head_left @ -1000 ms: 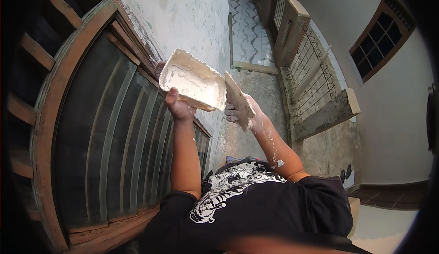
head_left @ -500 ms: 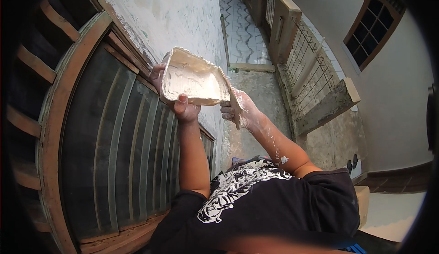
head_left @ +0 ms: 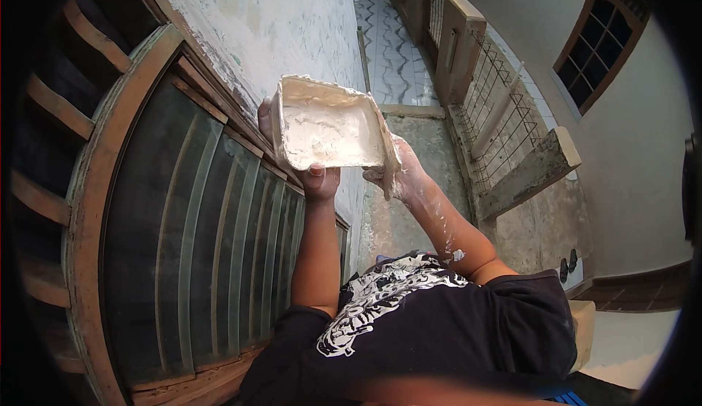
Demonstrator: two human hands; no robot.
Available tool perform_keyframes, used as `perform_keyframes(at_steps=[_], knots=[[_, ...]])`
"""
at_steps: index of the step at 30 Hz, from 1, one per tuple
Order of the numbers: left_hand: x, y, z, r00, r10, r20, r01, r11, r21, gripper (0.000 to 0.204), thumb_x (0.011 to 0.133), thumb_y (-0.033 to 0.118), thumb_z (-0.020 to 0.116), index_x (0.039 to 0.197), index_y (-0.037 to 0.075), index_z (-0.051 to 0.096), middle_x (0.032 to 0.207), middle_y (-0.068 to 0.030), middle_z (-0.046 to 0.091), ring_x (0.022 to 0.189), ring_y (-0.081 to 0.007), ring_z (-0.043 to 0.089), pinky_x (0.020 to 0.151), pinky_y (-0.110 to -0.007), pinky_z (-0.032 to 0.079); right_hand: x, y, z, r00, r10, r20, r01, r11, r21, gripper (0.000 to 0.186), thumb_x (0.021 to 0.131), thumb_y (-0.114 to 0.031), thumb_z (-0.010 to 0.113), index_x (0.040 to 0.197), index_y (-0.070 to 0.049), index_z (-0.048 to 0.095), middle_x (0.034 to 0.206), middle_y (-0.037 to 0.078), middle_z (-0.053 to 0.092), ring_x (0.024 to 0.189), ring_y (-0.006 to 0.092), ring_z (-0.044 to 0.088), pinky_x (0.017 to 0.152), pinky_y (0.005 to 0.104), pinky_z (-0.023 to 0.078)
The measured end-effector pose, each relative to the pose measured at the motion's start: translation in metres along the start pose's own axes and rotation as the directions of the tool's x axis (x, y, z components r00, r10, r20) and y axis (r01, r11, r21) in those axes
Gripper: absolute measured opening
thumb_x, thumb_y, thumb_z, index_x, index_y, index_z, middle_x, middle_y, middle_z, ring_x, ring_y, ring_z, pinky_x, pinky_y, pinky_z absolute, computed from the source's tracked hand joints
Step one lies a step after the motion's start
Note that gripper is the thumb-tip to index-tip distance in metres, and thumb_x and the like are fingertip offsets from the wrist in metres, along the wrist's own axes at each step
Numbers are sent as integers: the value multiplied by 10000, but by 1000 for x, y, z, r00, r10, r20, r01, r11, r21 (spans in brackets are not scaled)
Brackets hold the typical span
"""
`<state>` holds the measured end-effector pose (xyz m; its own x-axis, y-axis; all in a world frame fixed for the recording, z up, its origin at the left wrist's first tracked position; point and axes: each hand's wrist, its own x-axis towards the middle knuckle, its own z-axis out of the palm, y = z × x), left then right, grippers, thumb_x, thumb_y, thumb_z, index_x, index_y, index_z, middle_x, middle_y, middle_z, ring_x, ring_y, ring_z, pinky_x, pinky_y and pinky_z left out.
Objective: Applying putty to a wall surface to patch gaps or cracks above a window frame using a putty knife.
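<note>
A rectangular container [head_left: 329,129] smeared inside and along its rim with pale cream paste is in my left hand [head_left: 318,181], thumb at its near side and fingers round its far-left end. My right hand [head_left: 406,172] grips a flat, paste-coated scraper [head_left: 389,183] upright against the container's right end, with the fingers partly hidden behind it. White paste is smeared on my right wrist and forearm.
Close on my left are a wooden-framed louvred glass window [head_left: 190,260] and a patchy white wall [head_left: 270,18]. Below runs a concrete path [head_left: 409,143] toward pale tiles [head_left: 387,40]. A low fence [head_left: 504,106] with wire mesh and concrete posts borders the right, before another wall [head_left: 621,186].
The container has moved rightward and turned more level with the picture. The scraper has shifted from slightly apart to against its right end, and now stands more upright.
</note>
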<state>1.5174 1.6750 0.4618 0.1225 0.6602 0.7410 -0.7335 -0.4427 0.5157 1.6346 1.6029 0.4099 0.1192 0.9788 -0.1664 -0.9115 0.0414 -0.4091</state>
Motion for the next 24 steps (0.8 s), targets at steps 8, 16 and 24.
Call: perform_keyframes(at_steps=[8,16,24], knots=[[-32,-41,8,953,-222,-206,197,971,-137,1170,745,877,519,1548,106,160,1553,-118,251,1428,-328,299,1166,-503,315,4,-1,9,954,-255,-161,211,946,-248,294,1041,-246,468,1214,-47,598,795,12,610,540,84,547,410,245,418],[-38,-49,-12,962,-251,-106,222,947,-231,1219,697,885,573,1538,87,196,1545,-112,290,1414,-303,341,1162,-489,332,20,-8,1,964,-247,-95,222,950,-220,323,1037,-210,489,1247,17,579,995,76,661,740,147,660,586,286,557],[-43,-26,-10,954,-225,-199,223,974,-34,1355,613,964,534,1535,41,169,1545,-170,260,1410,-362,324,1150,-510,337,39,-5,3,957,-257,-138,225,951,-211,292,1034,-170,489,1192,56,583,1056,138,667,862,218,704,768,365,620]])
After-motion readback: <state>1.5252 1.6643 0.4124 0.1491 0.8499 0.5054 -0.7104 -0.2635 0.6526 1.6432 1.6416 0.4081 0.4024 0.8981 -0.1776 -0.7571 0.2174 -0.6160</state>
